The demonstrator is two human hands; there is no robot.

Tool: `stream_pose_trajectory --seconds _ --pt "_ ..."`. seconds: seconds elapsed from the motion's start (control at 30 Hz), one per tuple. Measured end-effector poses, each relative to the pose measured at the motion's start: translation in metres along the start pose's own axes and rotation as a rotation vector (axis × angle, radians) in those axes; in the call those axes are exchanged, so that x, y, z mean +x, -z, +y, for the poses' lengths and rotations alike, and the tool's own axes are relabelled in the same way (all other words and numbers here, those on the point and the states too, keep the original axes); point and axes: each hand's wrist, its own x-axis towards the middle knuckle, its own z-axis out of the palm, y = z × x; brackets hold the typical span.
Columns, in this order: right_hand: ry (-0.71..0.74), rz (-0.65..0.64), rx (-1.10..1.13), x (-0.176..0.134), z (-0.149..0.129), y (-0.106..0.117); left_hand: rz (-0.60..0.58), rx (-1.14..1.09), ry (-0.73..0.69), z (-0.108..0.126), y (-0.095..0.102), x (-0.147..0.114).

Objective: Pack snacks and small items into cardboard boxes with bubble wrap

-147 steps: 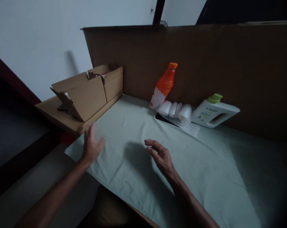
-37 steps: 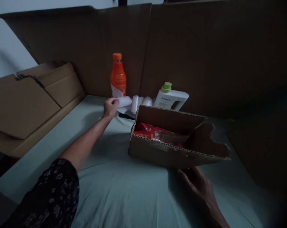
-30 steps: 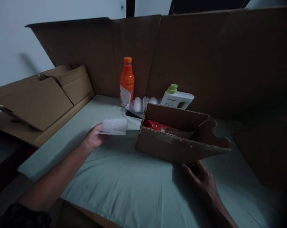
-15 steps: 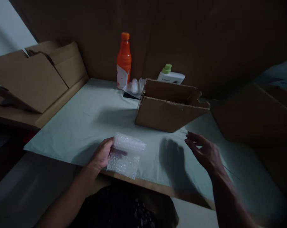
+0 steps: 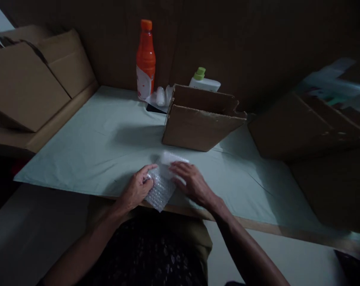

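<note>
A clear piece of bubble wrap (image 5: 160, 190) lies at the near edge of the cloth-covered table, its far end rolled or folded into a thicker band. My left hand (image 5: 138, 186) pinches its left side between thumb and fingers. On the right, my right hand (image 5: 193, 182) has its fingers over the rolled end and its thumb lower down, gripping the wrap; these fingers are slightly blurred. Whether anything is inside the roll I cannot tell. Just beyond stands an open cardboard box (image 5: 194, 129).
An orange bottle (image 5: 146, 59) and a white bottle with a green cap (image 5: 205, 82) stand at the back. Small wrapped items (image 5: 160, 96) lie on a dark flat object (image 5: 155, 109). Larger cartons flank the table, one left (image 5: 28, 79), one right (image 5: 287, 127) holding plastic-wrapped things.
My right hand has come in from the right and now touches the bubble wrap. The wrap has turned, with a corner toward me. The camera view has shifted slightly.
</note>
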Motion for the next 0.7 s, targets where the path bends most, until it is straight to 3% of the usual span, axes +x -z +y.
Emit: stream_pose_trajectory --seconds 0.07,0.13,0.3,0.43,0.57,0.63,0.7 --pt "-0.148 0.101 -0.142 0.001 0.016 0.003 -0.058 -0.022 0.057 0.0 0.002 -0.012" --pt "-0.199 0.145 -0.207 -0.003 0.022 0.007 -0.094 -0.052 0.11 0.001 0.004 -0.025" --pt "-0.17 0.019 -0.259 -0.004 0.013 -0.002 -0.211 -0.057 0.186 0.007 0.0 -0.048" --pt "-0.301 0.033 -0.138 0.003 0.031 -0.003 -0.286 0.019 0.154 0.006 -0.004 -0.058" --pt "-0.37 0.076 0.155 0.005 0.048 0.019 -0.406 -0.008 0.184 0.003 -0.005 -0.067" --pt "-0.425 0.089 0.135 0.011 0.052 0.026 -0.461 -0.026 0.193 0.003 -0.006 -0.071" --pt "-0.485 0.093 -0.039 0.021 0.056 0.025 -0.496 -0.025 0.191 0.006 -0.009 -0.074"
